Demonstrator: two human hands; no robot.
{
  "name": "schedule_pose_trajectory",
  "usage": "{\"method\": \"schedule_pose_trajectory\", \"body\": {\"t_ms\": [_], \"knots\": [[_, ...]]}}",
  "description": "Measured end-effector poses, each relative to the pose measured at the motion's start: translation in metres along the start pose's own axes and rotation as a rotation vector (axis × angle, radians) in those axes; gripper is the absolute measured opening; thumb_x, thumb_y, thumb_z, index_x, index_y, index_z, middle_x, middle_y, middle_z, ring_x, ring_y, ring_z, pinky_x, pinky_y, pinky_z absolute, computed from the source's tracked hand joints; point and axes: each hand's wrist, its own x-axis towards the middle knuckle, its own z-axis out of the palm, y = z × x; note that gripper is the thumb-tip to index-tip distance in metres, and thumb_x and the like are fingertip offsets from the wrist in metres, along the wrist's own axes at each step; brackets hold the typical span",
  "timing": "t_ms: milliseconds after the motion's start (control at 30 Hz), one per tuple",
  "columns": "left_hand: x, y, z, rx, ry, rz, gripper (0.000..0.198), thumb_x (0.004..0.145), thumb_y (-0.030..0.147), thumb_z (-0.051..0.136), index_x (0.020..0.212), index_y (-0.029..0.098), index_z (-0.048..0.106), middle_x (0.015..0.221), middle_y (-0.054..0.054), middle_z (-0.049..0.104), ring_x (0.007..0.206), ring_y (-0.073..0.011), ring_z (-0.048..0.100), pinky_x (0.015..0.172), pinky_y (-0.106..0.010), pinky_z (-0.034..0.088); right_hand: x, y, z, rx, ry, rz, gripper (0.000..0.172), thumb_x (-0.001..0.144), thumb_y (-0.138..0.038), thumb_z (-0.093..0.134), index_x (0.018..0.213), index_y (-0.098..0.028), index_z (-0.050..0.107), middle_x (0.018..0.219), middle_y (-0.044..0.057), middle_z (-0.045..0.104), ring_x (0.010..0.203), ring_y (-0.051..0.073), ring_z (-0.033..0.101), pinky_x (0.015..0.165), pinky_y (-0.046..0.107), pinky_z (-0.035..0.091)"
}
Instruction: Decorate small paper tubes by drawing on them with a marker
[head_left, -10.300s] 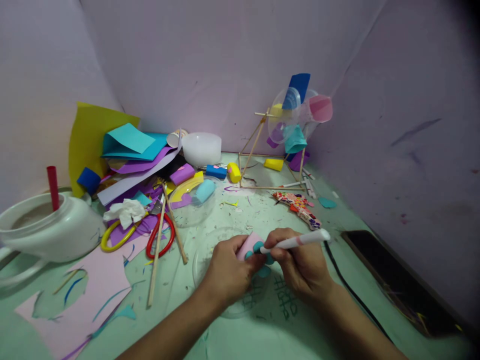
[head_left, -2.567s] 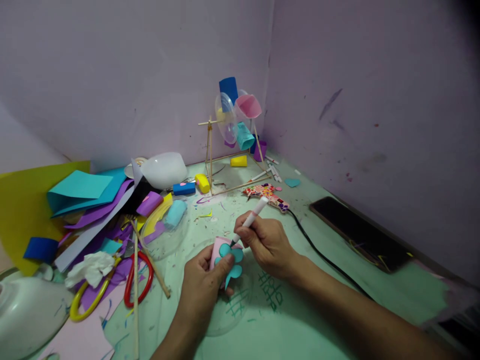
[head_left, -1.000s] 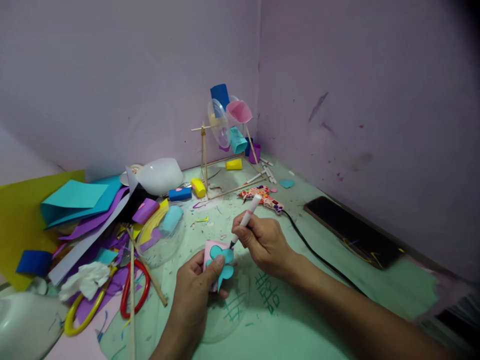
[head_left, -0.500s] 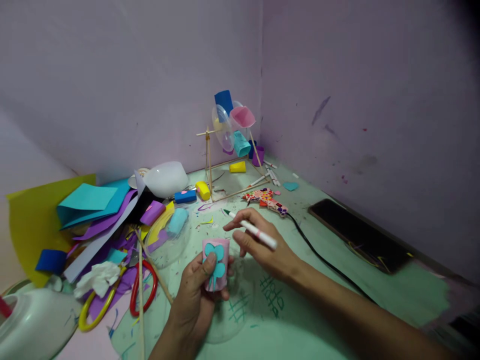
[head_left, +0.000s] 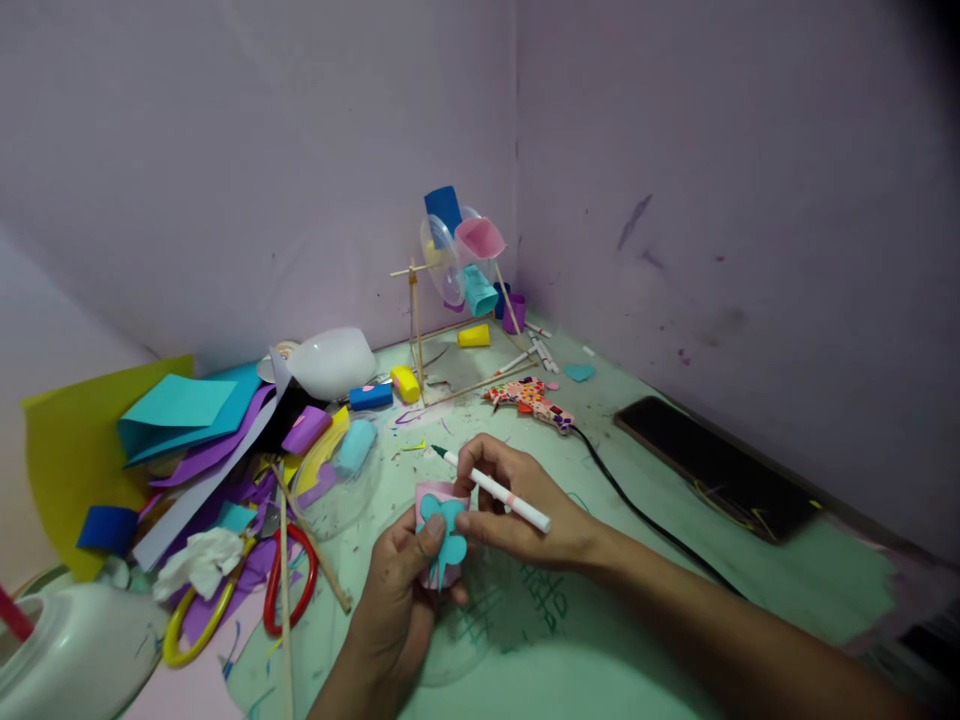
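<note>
Change: since half a second ago the right hand (head_left: pixel 525 520) has been brought back against the roll (head_left: pixel 427 492), and the marker (head_left: pixel 495 489) has been swung lower, its tip now just past the roll's top edge.
Table (head_left: pixel 675 610): green, scribbled on near the wrists, strewn with scraps.
Paper pile (head_left: pixel 187 415): stacked at far left, well apart from both hands.
Wheel model (head_left: pixel 457 255): stood on sticks in the far corner.
Phone (head_left: pixel 712 465): laid flat by the right wall.
Left hand (head_left: pixel 397 610): clenched round the roll from below, which is held upright above the table; the thumb is pressed on the flower (head_left: pixel 444 528).
Right hand: closed on the marker, which is pinned across the fingers; a fingertip is set against the flower's right edge.
Roll: pink, between the two hands, nearer the left, which carries it.
Marker: long axis run from lower right to upper left; the tip is pointed away, up and left of the flower, not touching it.
Flower: teal, stuck on the roll's near face, just left of the right fingertips.
</note>
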Motion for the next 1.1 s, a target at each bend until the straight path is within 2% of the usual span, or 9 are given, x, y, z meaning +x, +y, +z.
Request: {"method": "schedule_pose_trajectory", "body": {"t_ms": [233,400,500,600,700,767,833,967,1100], "knots": [[-0.003,0.002,0.0,0.015,-0.02,0.004,0.035,0.056,0.036,0.083,0.077,0.012,0.069,0.061,-0.001,0.06,0.051,-0.0115,0.05,0.038,-0.022,0.048,-0.001,0.002,0.001,0.091,0.006,-0.02,0.028,0.066,-0.011,0.066,0.086,-0.019,0.048,0.078,-0.002,0.056,0.058,0.007,0.047,0.05,0.017,0.04],[-0.004,-0.001,0.0,0.059,-0.016,0.01,0.034,0.061,0.036,0.079,0.084,0.012,0.07,0.066,-0.003,0.064,0.056,-0.0132,0.055,0.052,-0.024,0.05,-0.001,-0.002,0.0,0.088,0.03,0.004,0.027,0.063,-0.011,0.066,0.083,-0.018,0.049,0.074,-0.002,0.056,0.056,0.007,0.045,0.047,0.016,0.038],[-0.002,-0.001,-0.003,0.203,0.063,0.167,0.046,0.059,0.036,0.079,0.098,0.014,0.07,0.088,-0.009,0.07,0.077,-0.0223,0.064,0.064,-0.028,0.051,0.0,-0.005,-0.003,0.026,0.02,0.017,0.026,0.063,-0.01,0.066,0.082,-0.018,0.051,0.072,-0.002,0.057,0.055,0.007,0.044,0.047,0.016,0.037],[-0.002,0.004,-0.01,0.48,0.194,0.444,0.055,0.06,0.034,0.08,0.112,0.022,0.065,0.117,-0.01,0.063,0.105,-0.029,0.059,0.082,-0.032,0.048,0.0,-0.009,-0.008,-0.066,-0.019,0.024,0.025,0.062,-0.006,0.064,0.081,-0.018,0.052,0.069,-0.004,0.055,0.053,0.007,0.044,0.048,0.016,0.037],[-0.005,0.013,-0.015,0.795,0.098,0.636,0.036,0.066,0.032,0.075,0.101,0.025,0.067,0.131,-0.009,0.054,0.123,-0.0314,0.046,0.1,-0.041,0.036,-0.001,-0.01,-0.01,-0.131,-0.081,0.015,0.028,0.06,-0.002,0.061,0.081,-0.019,0.052,0.069,-0.004,0.056,0.053,0.007,0.046,0.048,0.016,0.037],[-0.007,0.018,-0.016,0.963,0.005,0.667,0.022,0.07,0.03,0.071,0.091,0.025,0.068,0.128,-0.009,0.055,0.124,-0.0319,0.044,0.103,-0.045,0.031,-0.003,-0.01,-0.009,-0.138,-0.123,0.006,0.029,0.061,-0.002,0.061,0.083,-0.019,0.053,0.072,-0.004,0.058,0.055,0.007,0.048,0.049,0.016,0.038],[-0.008,0.022,-0.016,1.053,-0.048,0.673,0.014,0.071,0.029,0.07,0.084,0.024,0.067,0.119,-0.01,0.058,0.12,-0.0316,0.046,0.102,-0.046,0.032,-0.004,-0.008,-0.007,-0.1,-0.149,0.006,0.028,0.062,-0.003,0.062,0.083,-0.019,0.053,0.073,-0.003,0.058,0.055,0.007,0.048,0.048,0.016,0.038],[-0.009,0.025,-0.016,1.11,-0.051,0.738,0.01,0.071,0.028,0.071,0.078,0.024,0.065,0.099,-0.007,0.056,0.107,-0.0293,0.049,0.095,-0.044,0.037,-0.004,-0.01,-0.004,-0.011,-0.141,0.036,0.024,0.063,-0.002,0.063,0.078,-0.018,0.052,0.068,-0.005,0.054,0.053,0.005,0.044,0.047,0.015,0.037],[-0.011,0.028,-0.016,1.106,-0.087,0.716,0.01,0.069,0.025,0.071,0.07,0.023,0.061,0.092,-0.006,0.055,0.102,-0.0283,0.047,0.092,-0.043,0.037,-0.004,-0.015,-0.003,-0.013,-0.154,0.055,0.023,0.063,-0.003,0.064,0.075,-0.018,0.051,0.066,-0.006,0.053,0.053,0.005,0.043,0.047,0.014,0.037]]}}
